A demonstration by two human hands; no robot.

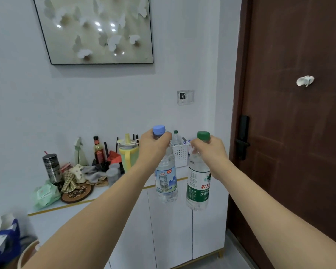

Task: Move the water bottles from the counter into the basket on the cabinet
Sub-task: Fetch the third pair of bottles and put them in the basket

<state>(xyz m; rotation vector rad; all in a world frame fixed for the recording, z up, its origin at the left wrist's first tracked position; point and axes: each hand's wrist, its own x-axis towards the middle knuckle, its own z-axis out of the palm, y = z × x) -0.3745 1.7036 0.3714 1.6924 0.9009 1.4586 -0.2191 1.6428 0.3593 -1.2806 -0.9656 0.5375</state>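
My left hand (pixel 153 144) grips the neck of a clear water bottle with a blue cap and blue label (pixel 166 181), which hangs in the air in front of the cabinet. My right hand (pixel 209 150) holds a second bottle with a green cap and green label (pixel 198 183) by its neck, beside the first. Behind both hands a white perforated basket (pixel 180 154) stands on the white cabinet top (pixel 70 205) near the wall. A small green-capped bottle (pixel 176 137) stands upright in it.
The cabinet top's left half carries a yellow jug (pixel 128 155), a sauce bottle (pixel 98 149), a spray bottle (pixel 80 152), a steel tumbler (pixel 51 167), cloths, a round mat (pixel 77 193) and a green pack (pixel 45 195). A brown door (pixel 291 133) stands at the right.
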